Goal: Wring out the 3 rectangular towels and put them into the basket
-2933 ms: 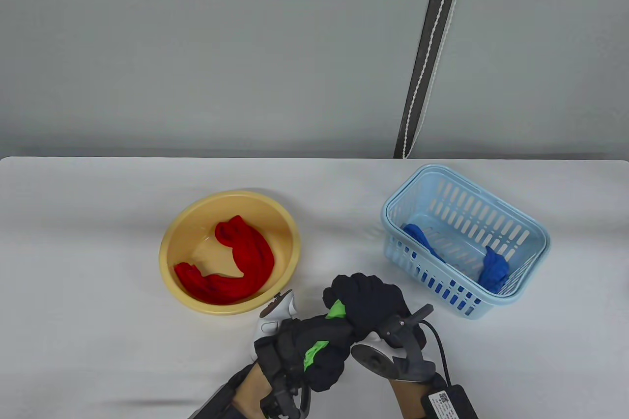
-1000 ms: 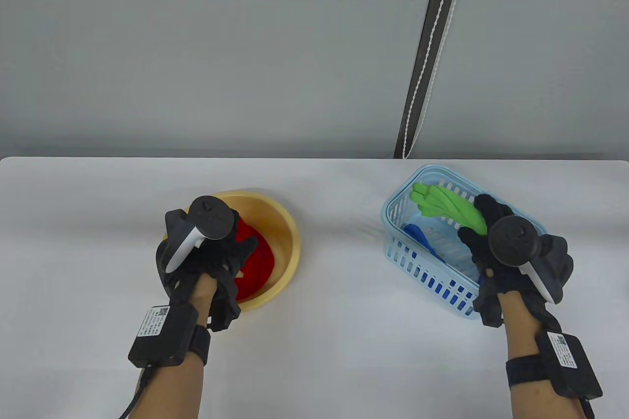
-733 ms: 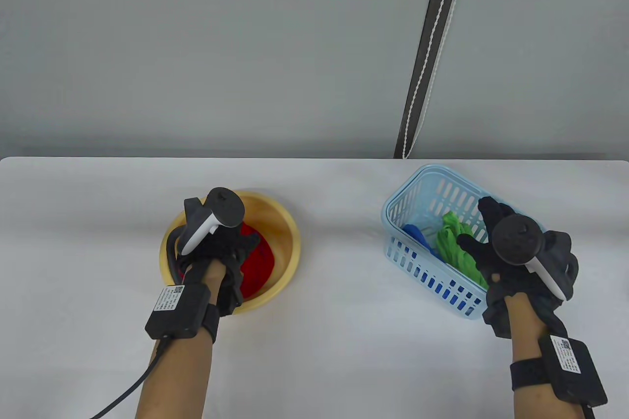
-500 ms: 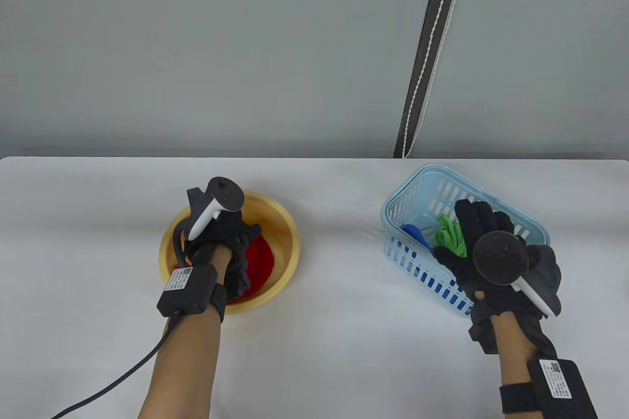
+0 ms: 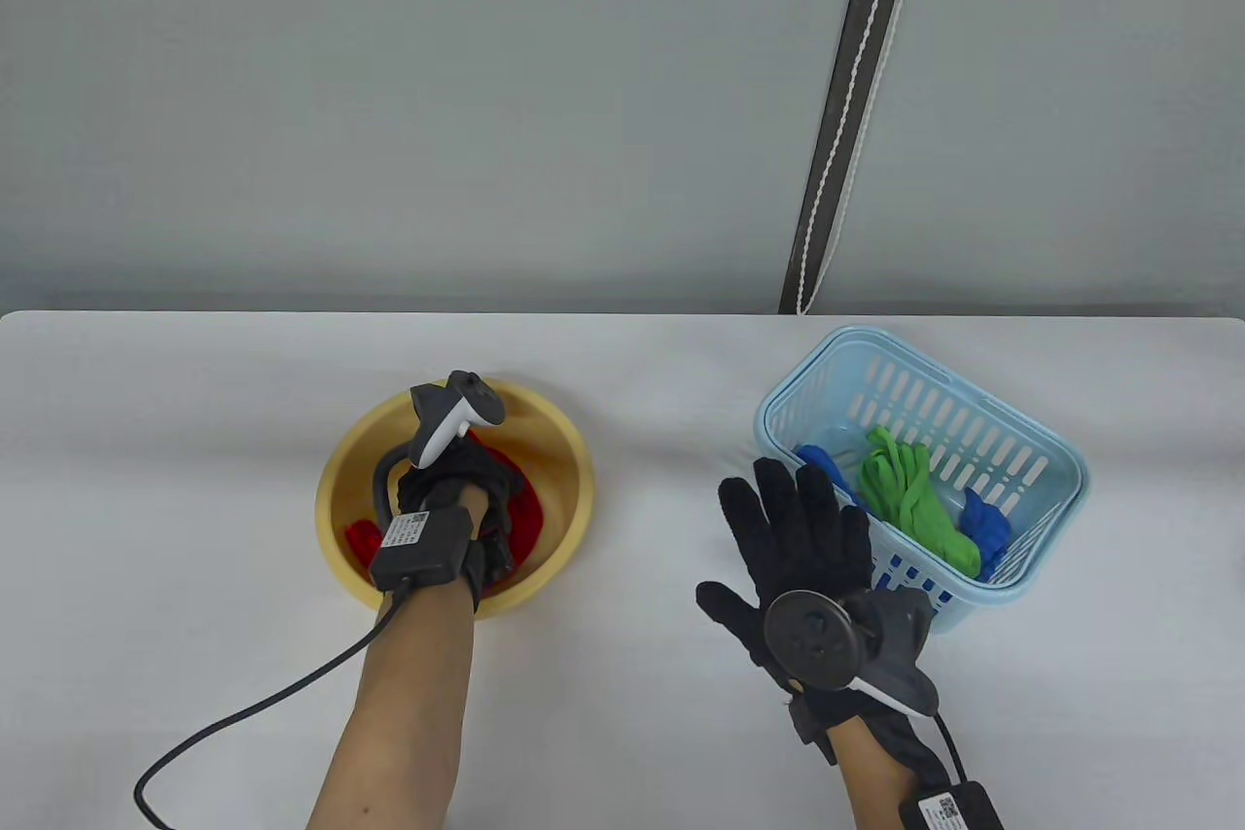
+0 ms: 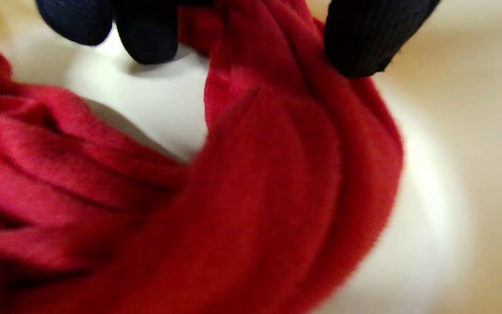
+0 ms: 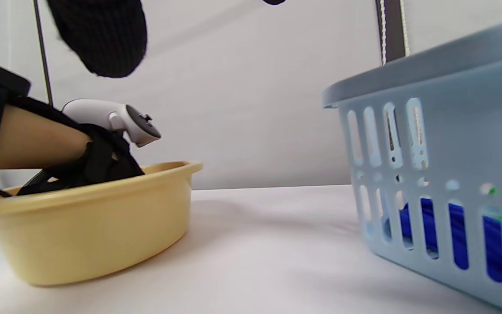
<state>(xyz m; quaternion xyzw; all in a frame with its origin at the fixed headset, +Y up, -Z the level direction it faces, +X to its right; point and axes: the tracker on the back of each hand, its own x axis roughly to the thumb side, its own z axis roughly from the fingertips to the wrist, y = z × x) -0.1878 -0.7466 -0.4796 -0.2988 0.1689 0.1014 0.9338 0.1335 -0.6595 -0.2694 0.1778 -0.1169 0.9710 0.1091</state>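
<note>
A red towel (image 5: 520, 523) lies in the yellow basin (image 5: 574, 460). My left hand (image 5: 457, 489) reaches down into the basin. In the left wrist view my left hand (image 6: 251, 43) has its fingers (image 6: 146, 35) and thumb on either side of a fold of the red towel (image 6: 255, 196), pinching it. The green towel (image 5: 914, 504) and the blue towel (image 5: 984, 523) lie in the light blue basket (image 5: 934, 373). My right hand (image 5: 788, 538) hovers over the table just left of the basket, fingers spread and empty.
The white table (image 5: 632, 674) shows bare between basin and basket. A black cable (image 5: 243, 723) trails from my left wrist to the front edge. A dark strip with a white cord (image 5: 836, 188) hangs behind the table's far edge.
My right hand dropped the green towel into the basket, let go and drew back to the left. My left hand went down into the basin onto the red towel.
</note>
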